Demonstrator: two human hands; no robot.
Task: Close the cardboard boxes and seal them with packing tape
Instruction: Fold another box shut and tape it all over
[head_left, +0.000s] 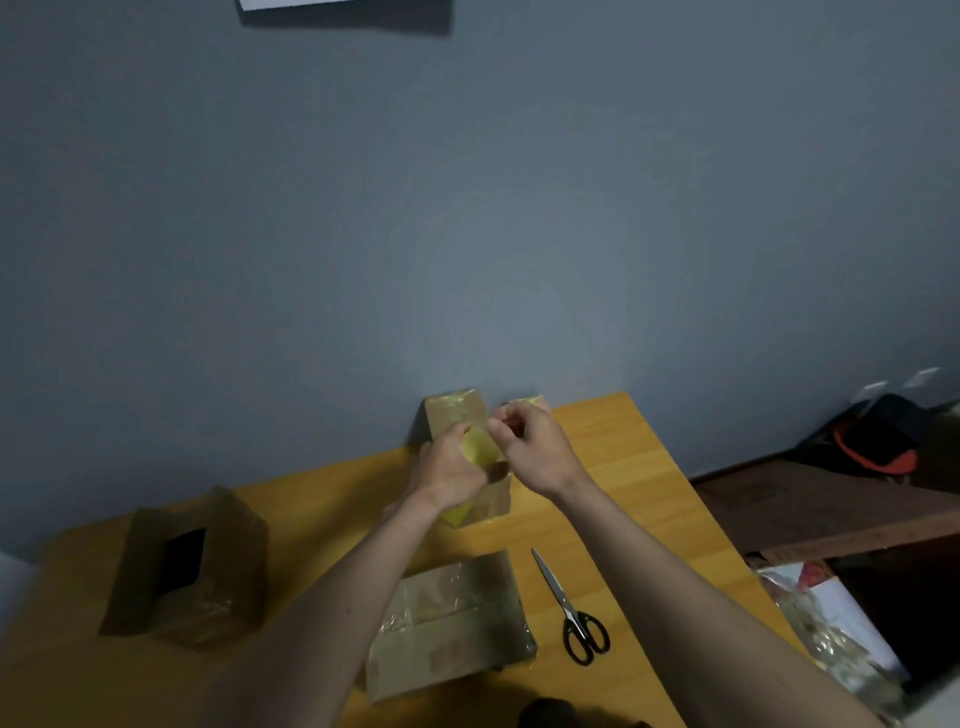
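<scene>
**Picking the tape end free at the back of the bench**

Both our hands meet over the yellowish roll of packing tape (478, 448), near the far edge of the bench (623, 467) by the wall. Our left hand (449, 470) curls round the roll and holds it. Our right hand (535, 447) has its fingertips pinched together at the roll's upper rim; whether they already hold the loose end is too blurred to tell.

Just under our hands stands a small cardboard box (496, 499), with a taller taped box (457, 413) behind it against the wall. A flat box (452, 623) wrapped in glossy tape lies nearer us, the scissors (571, 608) just to its right. Toward the left edge an open-ended box (187, 566) shows a dark opening and looks unsealed.

We judge the step to be freeing the tape end. To do it well, we should keep the roll steady in the left hand, lift the edge across its full width so it does not split, then draw out a length straight, keeping it off our fingers and off itself. The scissors lie close for the cut.
</scene>
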